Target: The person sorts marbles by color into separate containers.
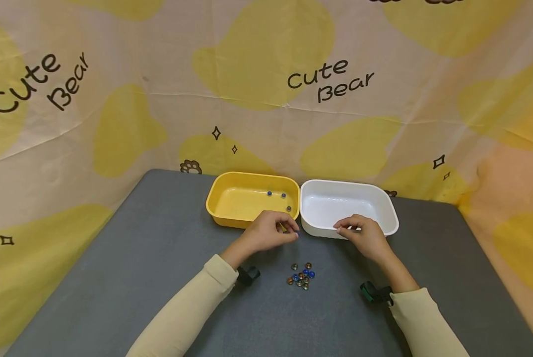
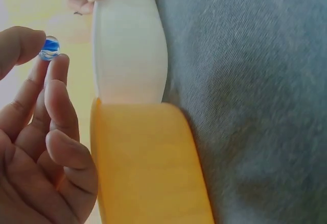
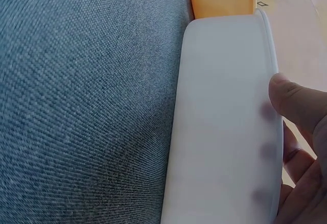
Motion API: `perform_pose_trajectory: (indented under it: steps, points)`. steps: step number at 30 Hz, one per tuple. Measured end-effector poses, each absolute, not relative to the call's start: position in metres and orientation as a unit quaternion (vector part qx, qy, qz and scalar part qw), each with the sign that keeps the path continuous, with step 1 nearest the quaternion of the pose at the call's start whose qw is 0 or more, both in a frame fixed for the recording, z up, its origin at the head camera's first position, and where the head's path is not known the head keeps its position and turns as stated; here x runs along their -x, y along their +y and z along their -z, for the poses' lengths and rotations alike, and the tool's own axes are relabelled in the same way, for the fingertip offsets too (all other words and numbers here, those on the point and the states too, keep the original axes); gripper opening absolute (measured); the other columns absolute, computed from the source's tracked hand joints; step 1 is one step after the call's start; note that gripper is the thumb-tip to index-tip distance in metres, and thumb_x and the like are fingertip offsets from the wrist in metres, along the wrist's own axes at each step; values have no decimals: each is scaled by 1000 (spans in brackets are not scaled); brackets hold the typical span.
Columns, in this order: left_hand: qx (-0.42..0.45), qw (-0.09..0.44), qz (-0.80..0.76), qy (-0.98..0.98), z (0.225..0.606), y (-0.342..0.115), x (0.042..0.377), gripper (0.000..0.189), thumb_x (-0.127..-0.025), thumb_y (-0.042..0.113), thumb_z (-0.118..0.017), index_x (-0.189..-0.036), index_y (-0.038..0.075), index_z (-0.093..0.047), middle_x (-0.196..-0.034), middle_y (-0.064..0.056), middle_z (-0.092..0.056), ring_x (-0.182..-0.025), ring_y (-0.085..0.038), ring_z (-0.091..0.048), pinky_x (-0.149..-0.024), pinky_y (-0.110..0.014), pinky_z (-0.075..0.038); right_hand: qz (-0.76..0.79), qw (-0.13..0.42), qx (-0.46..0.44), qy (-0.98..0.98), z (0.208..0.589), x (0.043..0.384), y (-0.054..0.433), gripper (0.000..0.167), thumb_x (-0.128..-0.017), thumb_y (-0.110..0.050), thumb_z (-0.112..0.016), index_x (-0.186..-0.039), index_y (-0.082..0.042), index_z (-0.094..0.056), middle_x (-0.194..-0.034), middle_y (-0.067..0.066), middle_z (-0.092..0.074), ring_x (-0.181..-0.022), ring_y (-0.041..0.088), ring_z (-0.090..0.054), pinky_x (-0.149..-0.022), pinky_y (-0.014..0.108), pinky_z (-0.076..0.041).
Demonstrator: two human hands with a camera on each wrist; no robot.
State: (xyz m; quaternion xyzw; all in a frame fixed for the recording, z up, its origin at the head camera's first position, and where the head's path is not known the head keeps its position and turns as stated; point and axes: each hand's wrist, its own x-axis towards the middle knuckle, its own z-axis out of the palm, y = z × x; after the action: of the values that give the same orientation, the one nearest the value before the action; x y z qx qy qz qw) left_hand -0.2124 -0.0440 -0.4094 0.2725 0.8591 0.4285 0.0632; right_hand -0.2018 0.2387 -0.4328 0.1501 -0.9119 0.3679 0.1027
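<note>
My left hand (image 1: 268,231) pinches a clear glass marble with a blue swirl (image 2: 49,48) between thumb and fingertips, just past the front right corner of the yellow box (image 1: 228,220). Three small blue marbles (image 1: 283,196) lie inside that box, towards its right side. At the front wall of the white box (image 1: 315,230), my right hand (image 1: 366,239) grips the rim. Its thumb is on the outer side in the right wrist view, and the fingers show as dark spots through the wall. No marble is visible in the white box.
Several loose marbles (image 1: 300,276), blue, amber and greenish, lie clustered on the grey table (image 1: 159,258) in front of the boxes. The two boxes stand side by side near the table's back edge. Behind them hangs a printed yellow and cream cloth (image 1: 266,74).
</note>
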Motion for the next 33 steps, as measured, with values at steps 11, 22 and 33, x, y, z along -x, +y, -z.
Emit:
perform_pose_trajectory:
  steps: [11, 22, 33]
  points:
    - [-254, 29, -427, 868, 396, -54, 225, 8, -82, 24, -75, -88, 21, -72, -84, 9, -68, -73, -10, -58, -67, -24, -49, -369, 98, -146, -912, 432, 202, 238, 8, -84, -11, -73, -90, -15, -77, -86, -1, -71, -76, 5, -53, -69, 20, -44]
    - [-239, 1, -425, 873, 383, -69, 240, 9, -82, 24, -75, -89, 19, -74, -85, 7, -69, -78, -10, -59, -73, -26, -50, -370, 91, -143, -913, 432, 202, 239, 9, -85, -12, -73, -91, -16, -77, -87, -1, -71, -76, 5, -54, -69, 21, -45]
    - [-218, 4, -414, 884, 389, -89, 262, 9, -85, 25, -73, -92, 20, -73, -88, 6, -70, -81, -12, -60, -78, -29, -50, -369, 95, -145, -913, 431, 201, 238, 8, -85, -12, -72, -90, -15, -77, -87, -1, -71, -77, 5, -54, -70, 20, -44]
